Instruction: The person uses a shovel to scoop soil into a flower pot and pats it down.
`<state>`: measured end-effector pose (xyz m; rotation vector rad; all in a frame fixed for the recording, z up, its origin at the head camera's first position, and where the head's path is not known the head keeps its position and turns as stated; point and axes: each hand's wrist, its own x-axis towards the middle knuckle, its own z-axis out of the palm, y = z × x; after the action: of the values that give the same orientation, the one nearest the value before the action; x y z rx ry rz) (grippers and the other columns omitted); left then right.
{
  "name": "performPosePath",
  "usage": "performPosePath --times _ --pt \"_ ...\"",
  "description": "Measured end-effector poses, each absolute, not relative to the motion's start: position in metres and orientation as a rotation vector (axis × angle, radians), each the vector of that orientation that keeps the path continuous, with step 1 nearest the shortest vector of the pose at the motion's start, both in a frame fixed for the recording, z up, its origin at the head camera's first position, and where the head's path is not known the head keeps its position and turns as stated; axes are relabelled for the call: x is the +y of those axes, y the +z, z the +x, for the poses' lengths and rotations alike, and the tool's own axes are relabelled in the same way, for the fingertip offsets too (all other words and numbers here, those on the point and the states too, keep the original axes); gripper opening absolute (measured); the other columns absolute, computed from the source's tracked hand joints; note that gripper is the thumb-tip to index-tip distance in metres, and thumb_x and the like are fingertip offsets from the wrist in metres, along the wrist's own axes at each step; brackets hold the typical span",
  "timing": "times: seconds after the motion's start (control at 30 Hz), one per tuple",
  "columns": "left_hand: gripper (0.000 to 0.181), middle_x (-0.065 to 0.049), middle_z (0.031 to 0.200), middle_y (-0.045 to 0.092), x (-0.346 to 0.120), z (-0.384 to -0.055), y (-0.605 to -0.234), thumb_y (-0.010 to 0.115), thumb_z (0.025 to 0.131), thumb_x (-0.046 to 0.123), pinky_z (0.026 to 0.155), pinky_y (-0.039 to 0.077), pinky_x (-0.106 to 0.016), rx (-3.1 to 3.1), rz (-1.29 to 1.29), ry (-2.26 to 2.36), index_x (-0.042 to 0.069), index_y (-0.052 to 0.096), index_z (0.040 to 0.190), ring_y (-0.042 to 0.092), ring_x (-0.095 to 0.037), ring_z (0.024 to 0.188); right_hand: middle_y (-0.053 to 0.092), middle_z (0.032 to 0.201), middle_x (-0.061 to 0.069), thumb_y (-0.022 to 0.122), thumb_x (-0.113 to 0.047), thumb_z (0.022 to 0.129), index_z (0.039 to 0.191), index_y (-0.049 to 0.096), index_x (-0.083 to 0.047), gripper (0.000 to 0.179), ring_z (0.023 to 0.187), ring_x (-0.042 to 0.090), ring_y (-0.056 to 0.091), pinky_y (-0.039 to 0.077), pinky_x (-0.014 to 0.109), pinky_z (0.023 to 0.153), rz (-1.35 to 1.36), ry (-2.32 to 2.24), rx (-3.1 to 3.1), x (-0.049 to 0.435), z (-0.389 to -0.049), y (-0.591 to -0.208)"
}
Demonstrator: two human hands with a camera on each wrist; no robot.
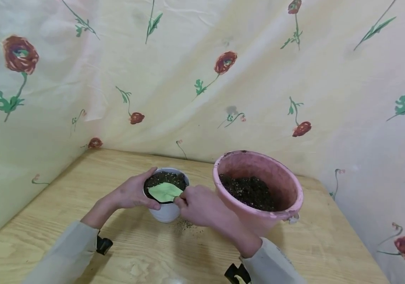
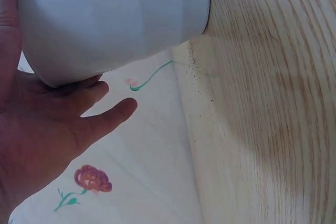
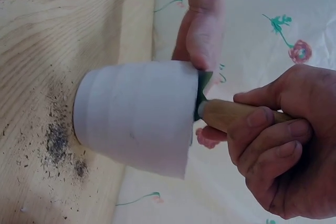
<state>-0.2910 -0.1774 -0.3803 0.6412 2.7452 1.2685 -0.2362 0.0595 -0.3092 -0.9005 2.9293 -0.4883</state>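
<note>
A white ribbed flower pot full of dark soil stands on the wooden table. My left hand grips the pot from its left side, thumb at the near rim and fingers round the far side. In my right hand is a small garden trowel, its wooden handle wrapped by curled fingers. The trowel's green blade lies flat over the soil inside the pot's rim. From the right wrist view, the blade is mostly hidden behind the rim.
A pink bucket partly filled with dark soil stands right of the pot, beside my right forearm. Spilled soil crumbs lie on the table near the pot's base. A flowered sheet hangs behind and along both sides.
</note>
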Motion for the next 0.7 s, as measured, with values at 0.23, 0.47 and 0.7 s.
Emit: performPosePath --times 0.23,0.47,0.7 --pt "0.128 -0.024 0.149 0.035 -0.177 -0.291 -0.382 0.090 0.061 0.043 0.109 0.032 -0.053 2.763 0.644 1.269 -0.001 0.013 0.153 0.040 -0.037 0.133 0.048 0.055 -0.005 0.056 -0.031 0.095 0.061 0.057 -0.020 0.036 0.050 0.012 0.045 0.040 0.029 0.049 -0.881 -0.341 2.906 0.066 -0.237 -0.293" --pt "0.127 -0.023 0.148 0.037 -0.179 -0.292 -0.382 0.089 0.061 0.045 0.107 0.033 -0.054 2.765 0.640 1.276 0.000 0.014 0.153 0.040 -0.038 0.132 0.044 0.052 -0.003 0.054 -0.027 0.095 0.055 0.048 -0.018 0.042 0.048 0.013 0.042 0.039 0.029 0.047 -0.893 -0.223 3.004 0.066 -0.241 -0.292" --pt "0.125 -0.022 0.147 0.040 -0.180 -0.293 -0.384 0.089 0.061 0.044 0.107 0.034 -0.053 2.780 0.662 1.287 0.001 0.016 0.153 0.042 -0.036 0.132 0.041 0.050 -0.006 0.051 -0.027 0.097 0.053 0.044 -0.021 0.045 0.049 0.013 0.043 0.038 0.030 0.050 -0.956 -0.229 3.065 0.065 -0.240 -0.310"
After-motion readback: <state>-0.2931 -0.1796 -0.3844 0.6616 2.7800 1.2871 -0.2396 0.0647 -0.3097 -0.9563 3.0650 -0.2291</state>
